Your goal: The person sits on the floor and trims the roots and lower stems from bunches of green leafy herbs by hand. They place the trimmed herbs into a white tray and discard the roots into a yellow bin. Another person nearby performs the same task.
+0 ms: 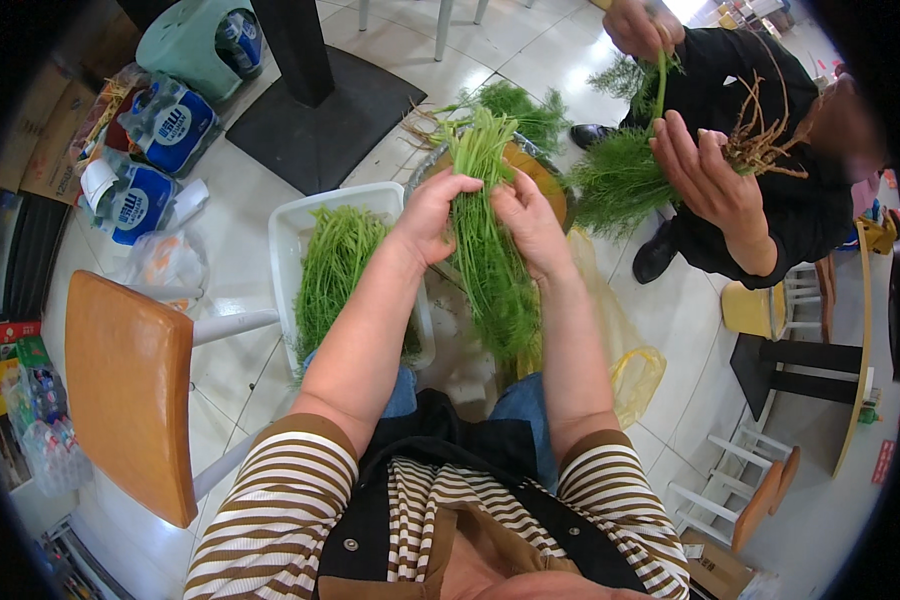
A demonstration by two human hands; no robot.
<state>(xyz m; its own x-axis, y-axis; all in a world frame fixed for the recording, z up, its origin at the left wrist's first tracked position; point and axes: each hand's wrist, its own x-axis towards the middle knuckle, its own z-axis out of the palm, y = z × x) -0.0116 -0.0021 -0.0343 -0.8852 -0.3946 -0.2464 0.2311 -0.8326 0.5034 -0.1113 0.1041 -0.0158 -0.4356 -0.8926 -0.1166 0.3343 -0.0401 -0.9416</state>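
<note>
My left hand [436,214] and my right hand [531,225] hold a bunch of feathery fennel greens [487,255] between them, cut stem ends up and fronds hanging towards me. Beneath the bunch, partly hidden, is a round basin [547,176] with an orange-brown inside. Loose fennel with brown roots [424,127] lies across its far rim. To the left of my hands a white plastic tub [279,247] contains more fennel [337,262], its stems mostly pointing away from me. My left forearm passes over the tub's right side.
A co-worker [765,90] in black at the right holds rooted fennel [622,172] in both hands. A yellow plastic bag [637,375] lies on the tiles below. An orange-backed chair [127,390], a black table base [322,120] and bottle packs [172,124] stand left.
</note>
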